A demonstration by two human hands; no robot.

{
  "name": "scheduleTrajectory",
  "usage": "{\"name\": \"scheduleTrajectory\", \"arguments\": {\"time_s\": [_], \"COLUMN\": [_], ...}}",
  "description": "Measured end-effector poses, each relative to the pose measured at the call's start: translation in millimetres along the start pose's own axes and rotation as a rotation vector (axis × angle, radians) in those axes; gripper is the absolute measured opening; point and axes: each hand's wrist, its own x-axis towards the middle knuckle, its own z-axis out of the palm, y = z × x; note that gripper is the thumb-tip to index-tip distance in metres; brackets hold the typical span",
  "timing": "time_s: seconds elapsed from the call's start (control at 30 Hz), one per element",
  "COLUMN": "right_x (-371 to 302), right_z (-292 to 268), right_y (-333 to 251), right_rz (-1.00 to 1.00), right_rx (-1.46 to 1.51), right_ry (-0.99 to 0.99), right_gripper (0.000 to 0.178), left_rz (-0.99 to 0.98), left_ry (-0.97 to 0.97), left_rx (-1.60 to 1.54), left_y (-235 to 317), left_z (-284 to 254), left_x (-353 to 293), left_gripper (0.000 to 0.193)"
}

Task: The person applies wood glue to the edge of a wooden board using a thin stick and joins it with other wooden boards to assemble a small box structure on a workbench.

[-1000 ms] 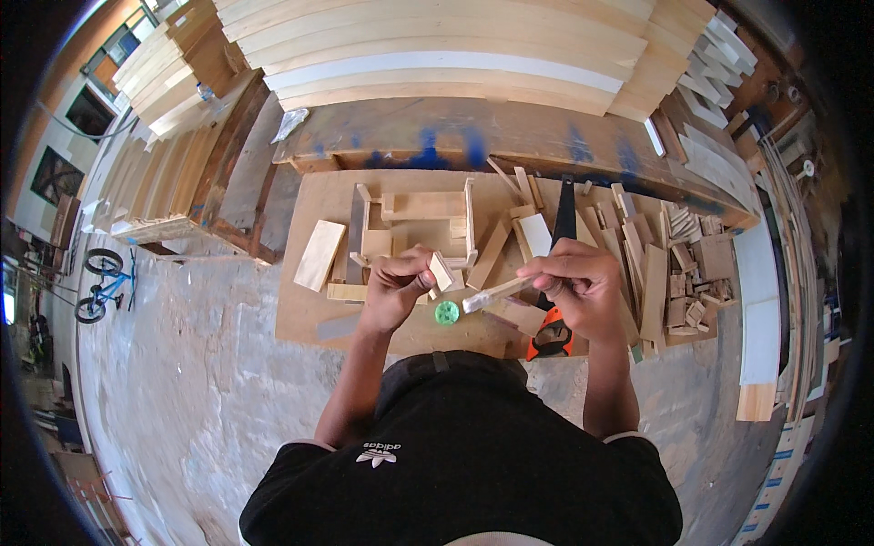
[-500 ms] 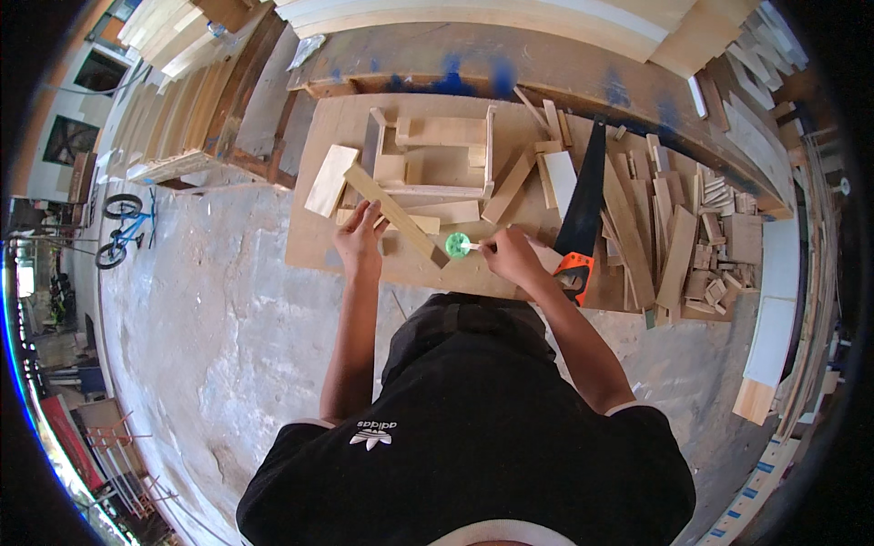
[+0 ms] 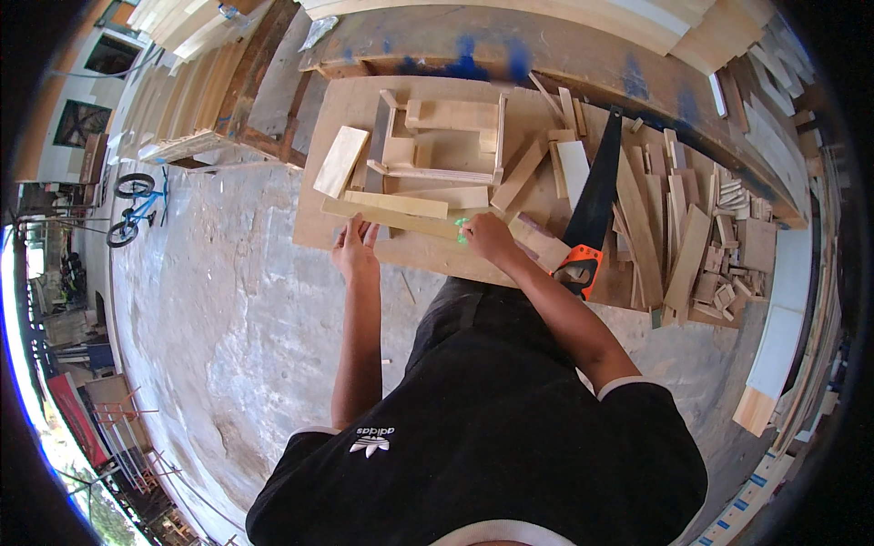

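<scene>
My left hand (image 3: 356,250) pinches a long flat wooden strip (image 3: 401,219) from below, near its left end. The strip lies slantwise over the near part of the board, its right end close to my right hand (image 3: 488,237). That hand is closed, and its fingers cover most of a thin pale stick. Just left of its fingertips shows a bright green round thing (image 3: 462,230), partly hidden by the hand. Beyond them stands a small wooden frame (image 3: 501,136) with blocks inside it. A pale wood block (image 3: 342,162) lies left of the frame.
A handsaw (image 3: 596,182) with an orange and black handle lies to the right. Farther right are piled wood offcuts (image 3: 692,237). A long paint-stained bench (image 3: 564,55) runs along the back. A blue bicycle (image 3: 137,211) stands on the concrete floor at left.
The wooden strip has swung from a steep slant to nearly level. My right hand has come to its right end and now hides more of the green thing. The whole view has shifted slightly.
</scene>
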Motion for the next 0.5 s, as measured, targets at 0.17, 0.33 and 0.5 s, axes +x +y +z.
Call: {"name": "scheduleTrajectory", "arguments": {"time_s": [0.17, 0.33, 0.5], "right_x": [-21, -41, -10], "right_z": [-61, -124, -92], "right_y": [-39, -89, -102], "right_rz": [0.028, 0.002, -0.282], "right_rx": [-0.084, -0.084, -0.208], "right_ry": [-0.001, 0.175, 0.255], "right_gripper": [0.018, 0.017, 0.022], "left_rz": [-0.015, -0.041, -0.219], "left_ry": [0.009, 0.021, -0.029], "left_rx": [-0.029, -0.005, 0.014], "left_y": [-1, -20, -48], "left_z": [12, 17, 34], "left_x": [0, 16, 20], "left_gripper": [0.01, 0.019, 0.014]}}
